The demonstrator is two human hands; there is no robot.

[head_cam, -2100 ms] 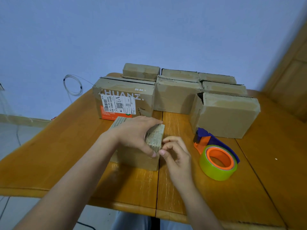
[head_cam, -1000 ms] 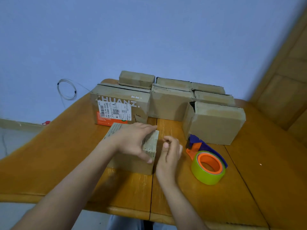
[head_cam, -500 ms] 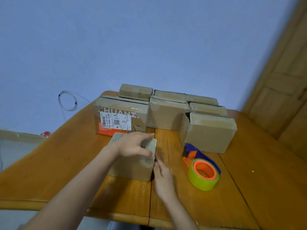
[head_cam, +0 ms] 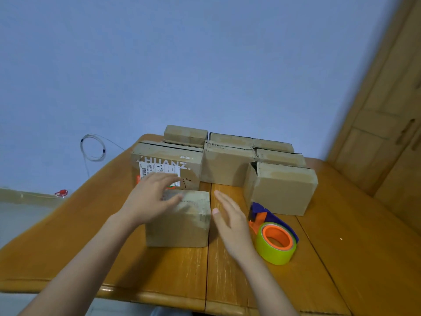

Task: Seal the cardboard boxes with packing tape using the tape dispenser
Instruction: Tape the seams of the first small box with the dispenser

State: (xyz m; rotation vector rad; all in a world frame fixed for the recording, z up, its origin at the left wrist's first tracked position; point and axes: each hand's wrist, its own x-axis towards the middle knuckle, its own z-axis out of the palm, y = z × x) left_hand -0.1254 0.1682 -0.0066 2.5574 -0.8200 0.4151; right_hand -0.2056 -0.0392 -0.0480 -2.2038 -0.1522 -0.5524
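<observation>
Head view, looking down on the orange-brown wooden bench (head_cam: 173, 270). Front and centre sits a small brown cardboard box (head_cam: 182, 221), its flaps down, a pale strip running across its top. The left hand (head_cam: 150, 199) lies over the top left part of that box with fingers spread and straight, gripping nothing; whether the palm actually presses the cardboard is hard to say through the blur. The right hand (head_cam: 230, 221) stands edge-on just beside the box's right face, fingers extended and relaxed, holding nothing; it appears to be a sliver clear of the cardboard.

Just right of that hand lies the tape dispenser with blue and orange frame (head_cam: 262, 214), flat on the bench, carrying a lime-green tape roll with an orange core (head_cam: 276, 242). Neither hand touches it.

Behind, a row of boxes: a larger brown carton with a white shipping label and white lettering (head_cam: 168, 166) at left, a plain brown carton (head_cam: 225, 166) in the middle, and a plain brown carton with a split left corner (head_cam: 282, 188) at right. More low cartons (head_cam: 230, 139) are packed behind them against the blue wall (head_cam: 205, 65). A coil of thin white cable (head_cam: 92, 147) hangs on that wall at left.
</observation>
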